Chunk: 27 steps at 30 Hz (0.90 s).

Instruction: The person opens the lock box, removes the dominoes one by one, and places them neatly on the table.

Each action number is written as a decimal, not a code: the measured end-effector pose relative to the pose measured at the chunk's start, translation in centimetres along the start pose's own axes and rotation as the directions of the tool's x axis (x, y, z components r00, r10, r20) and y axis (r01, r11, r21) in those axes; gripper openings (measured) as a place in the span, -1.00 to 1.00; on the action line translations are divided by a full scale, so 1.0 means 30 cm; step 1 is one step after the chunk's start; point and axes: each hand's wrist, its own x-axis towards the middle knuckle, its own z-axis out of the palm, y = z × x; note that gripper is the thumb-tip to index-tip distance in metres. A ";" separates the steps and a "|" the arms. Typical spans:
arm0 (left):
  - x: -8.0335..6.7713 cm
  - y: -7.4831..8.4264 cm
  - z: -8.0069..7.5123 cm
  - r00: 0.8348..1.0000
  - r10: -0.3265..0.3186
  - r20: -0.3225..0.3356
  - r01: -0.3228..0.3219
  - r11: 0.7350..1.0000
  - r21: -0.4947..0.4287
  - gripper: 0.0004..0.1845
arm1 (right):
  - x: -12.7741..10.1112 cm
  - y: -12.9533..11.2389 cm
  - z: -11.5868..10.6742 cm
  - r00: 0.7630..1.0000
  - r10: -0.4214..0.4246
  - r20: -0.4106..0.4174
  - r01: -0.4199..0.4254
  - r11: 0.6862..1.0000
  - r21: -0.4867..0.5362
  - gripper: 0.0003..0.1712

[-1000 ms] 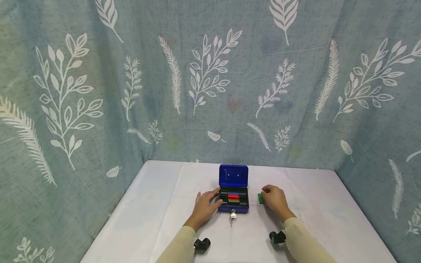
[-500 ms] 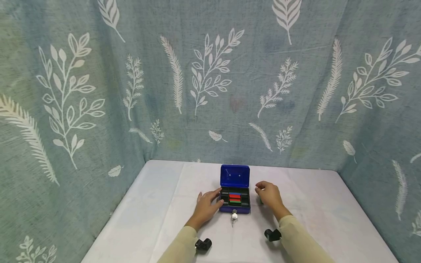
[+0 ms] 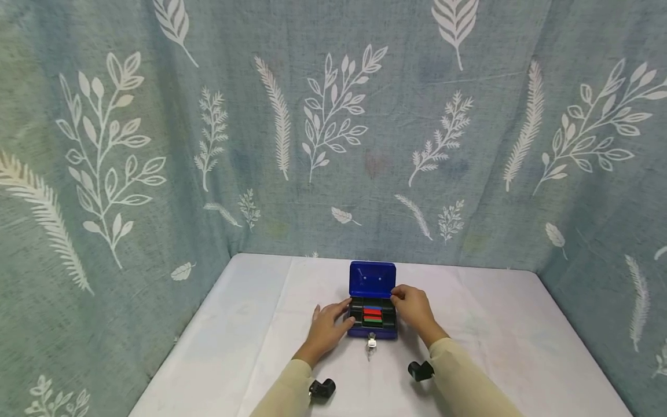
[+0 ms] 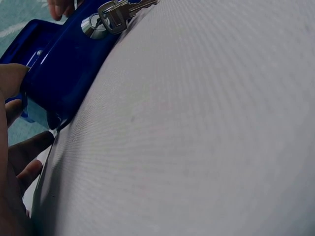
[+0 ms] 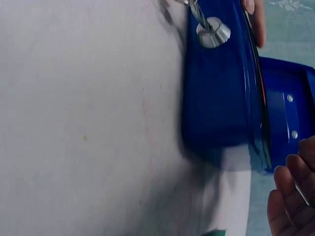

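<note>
in the head view, the blue box (image 3: 372,333) stands on the surface (image 3: 255,313), its lid (image 3: 372,279) raised at the back. coloured pieces (image 3: 372,311) in red, blue and green lie in the middle of the box's dark tray (image 3: 388,317), so the filling looks at least partly done; closing the lid, if wanted, is left. keys (image 3: 371,346) hang from the box's front. the left hand (image 3: 324,330) rests spread against the box's left side, gripping nothing. the right hand (image 3: 411,306) has its fingers bent at the box's right rear corner; whether they pinch anything does not show.

in the left wrist view, the thumb touches the box's rim; the tray is out of sight and the keys are cut off.

in the right wrist view, the fingers are near the lid, their tips partly out of frame. beyond the box's right side, a green thing (image 5: 215,233) is cut off by the bottom edge, perhaps a piece yet to go in.
</note>
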 end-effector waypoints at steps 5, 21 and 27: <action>-0.002 -0.007 -0.007 1.000 -0.006 -0.007 0.006 1.000 0.001 -0.42 | 0.001 -0.028 0.031 0.999 -0.017 0.030 0.017 1.000 -0.003 -0.84; 0.011 0.000 -0.007 1.000 -0.020 0.022 0.020 1.000 0.002 -0.42 | -0.003 -0.071 0.077 0.993 -0.046 0.105 0.046 0.999 -0.001 -0.80; 0.005 0.005 -0.011 1.000 -0.017 0.014 0.017 1.000 0.004 -0.41 | -0.005 -0.081 0.093 0.988 -0.055 0.142 0.057 0.998 -0.006 -0.82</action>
